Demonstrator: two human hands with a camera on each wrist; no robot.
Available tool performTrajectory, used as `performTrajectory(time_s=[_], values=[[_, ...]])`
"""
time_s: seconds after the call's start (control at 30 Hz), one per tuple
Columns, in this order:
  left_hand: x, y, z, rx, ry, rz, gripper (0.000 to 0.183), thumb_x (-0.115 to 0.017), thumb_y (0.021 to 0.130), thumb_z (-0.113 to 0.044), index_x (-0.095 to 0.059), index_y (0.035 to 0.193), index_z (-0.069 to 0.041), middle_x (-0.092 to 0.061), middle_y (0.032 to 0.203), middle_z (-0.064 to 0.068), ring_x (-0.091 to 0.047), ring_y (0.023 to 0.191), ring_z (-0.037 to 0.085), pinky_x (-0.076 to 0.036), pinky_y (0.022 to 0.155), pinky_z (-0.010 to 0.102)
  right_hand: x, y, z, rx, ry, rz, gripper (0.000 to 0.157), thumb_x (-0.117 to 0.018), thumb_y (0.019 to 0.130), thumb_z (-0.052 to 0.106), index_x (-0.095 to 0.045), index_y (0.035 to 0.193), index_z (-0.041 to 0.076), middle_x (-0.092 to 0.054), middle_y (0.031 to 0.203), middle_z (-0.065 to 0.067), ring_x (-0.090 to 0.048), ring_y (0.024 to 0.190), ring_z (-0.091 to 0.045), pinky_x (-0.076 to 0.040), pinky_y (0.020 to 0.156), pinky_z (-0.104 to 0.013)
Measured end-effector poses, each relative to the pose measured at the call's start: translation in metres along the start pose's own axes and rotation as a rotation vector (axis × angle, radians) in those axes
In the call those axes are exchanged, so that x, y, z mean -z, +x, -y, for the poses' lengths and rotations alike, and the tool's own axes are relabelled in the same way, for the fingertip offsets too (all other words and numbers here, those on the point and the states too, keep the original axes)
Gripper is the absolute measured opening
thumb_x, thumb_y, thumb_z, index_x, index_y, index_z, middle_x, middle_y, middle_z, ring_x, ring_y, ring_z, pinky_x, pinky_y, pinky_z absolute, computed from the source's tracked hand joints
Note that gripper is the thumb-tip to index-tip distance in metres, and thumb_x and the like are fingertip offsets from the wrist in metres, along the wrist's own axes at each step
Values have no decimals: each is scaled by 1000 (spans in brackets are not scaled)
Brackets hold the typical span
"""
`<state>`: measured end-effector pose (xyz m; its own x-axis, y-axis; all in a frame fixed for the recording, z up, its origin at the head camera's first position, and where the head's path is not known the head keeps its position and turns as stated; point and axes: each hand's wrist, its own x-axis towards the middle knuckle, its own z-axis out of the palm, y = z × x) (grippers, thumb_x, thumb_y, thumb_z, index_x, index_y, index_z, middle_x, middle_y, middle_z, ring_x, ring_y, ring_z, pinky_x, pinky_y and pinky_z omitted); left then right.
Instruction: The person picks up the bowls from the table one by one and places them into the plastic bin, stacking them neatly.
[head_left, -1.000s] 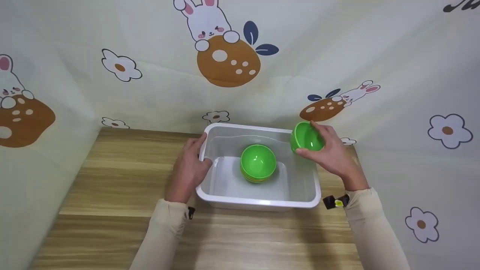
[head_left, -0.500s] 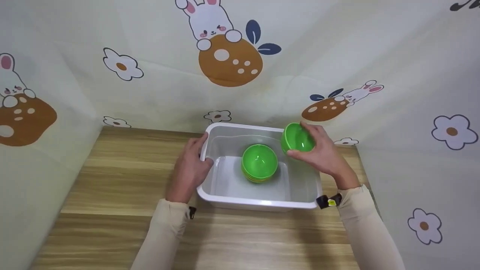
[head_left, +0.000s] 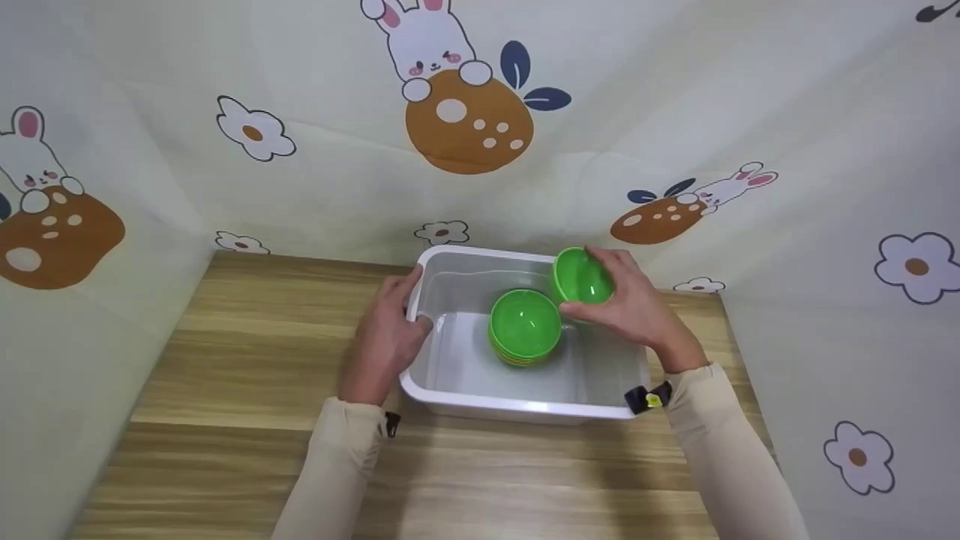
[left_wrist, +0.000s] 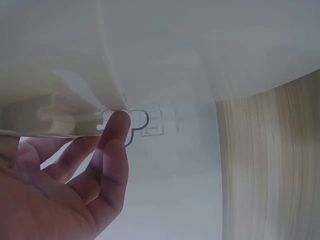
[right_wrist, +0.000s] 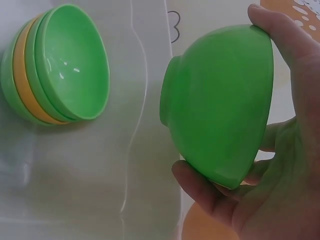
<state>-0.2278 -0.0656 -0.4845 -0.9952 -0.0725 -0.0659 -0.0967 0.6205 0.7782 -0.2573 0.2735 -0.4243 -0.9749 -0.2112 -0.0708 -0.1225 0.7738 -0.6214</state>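
My left hand [head_left: 384, 330] grips the left rim of a white plastic bin [head_left: 517, 406], thumb on the inner side. In the left wrist view, fingers [left_wrist: 114, 165] touch the bin's outer wall. With my right hand [head_left: 637, 311] I hold a green bowl [head_left: 579, 276] by its rim, tilted, over the bin's far right corner. The right wrist view shows this bowl's [right_wrist: 220, 100] rounded outside and foot ring. Inside the bin stands a stack of bowls [head_left: 525, 326], green on top. From the side, the stack [right_wrist: 75, 65] shows green bowls and an orange-yellow one.
The bin stands on a wood-grain table [head_left: 247, 375]. Behind and beside it hangs a cream curtain [head_left: 337, 172] printed with rabbits and flowers, close to the bin's far edge. A dark wrist camera [head_left: 646, 398] sits near the bin's front right corner.
My right hand has moved left with the green bowl, from the bin's right edge toward the stack. The left hand keeps its grip on the rim, and the head view has shifted slightly.
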Motion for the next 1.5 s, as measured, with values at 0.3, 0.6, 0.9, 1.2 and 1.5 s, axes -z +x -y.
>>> performTrajectory(time_s=[0.3,0.6,0.9,1.2,1.5], values=[[0,-1,0,22,-8,18,79,-64,87,-14,-37,158,-35,-50,146,-1,-59,121,26,-57,95,49,-13,11,6,41,52,45,113,-86,71,60,-30,160,21,-38,149,-10,-48,132,-31,-46,112,-56],[-1,0,-2,46,4,27,79,-64,90,-12,-34,158,-36,-49,147,-2,-58,123,25,-55,98,50,-18,18,9,128,31,46,112,-88,72,53,-30,160,15,-37,150,-13,-49,131,-33,-46,112,-56],[-2,1,-1,32,-16,16,80,-64,87,-9,-37,158,-34,-50,146,0,-58,124,27,-56,99,51,-25,22,7,151,-35,77,111,-87,69,61,-35,158,20,-41,148,-8,-53,128,-31,-49,107,-54],[-3,1,-2,23,-10,4,80,-65,86,-10,-38,158,-34,-51,143,0,-58,122,26,-57,97,49,-35,24,4,156,-9,110,114,-89,66,60,-33,159,27,-38,149,-6,-51,129,-30,-49,107,-54],[0,0,-3,49,2,19,79,-65,88,-12,-36,158,-35,-50,146,0,-58,125,26,-56,98,51,-42,24,0,186,28,97,114,-93,63,55,-36,157,25,-35,151,-4,-50,131,-31,-48,108,-55]])
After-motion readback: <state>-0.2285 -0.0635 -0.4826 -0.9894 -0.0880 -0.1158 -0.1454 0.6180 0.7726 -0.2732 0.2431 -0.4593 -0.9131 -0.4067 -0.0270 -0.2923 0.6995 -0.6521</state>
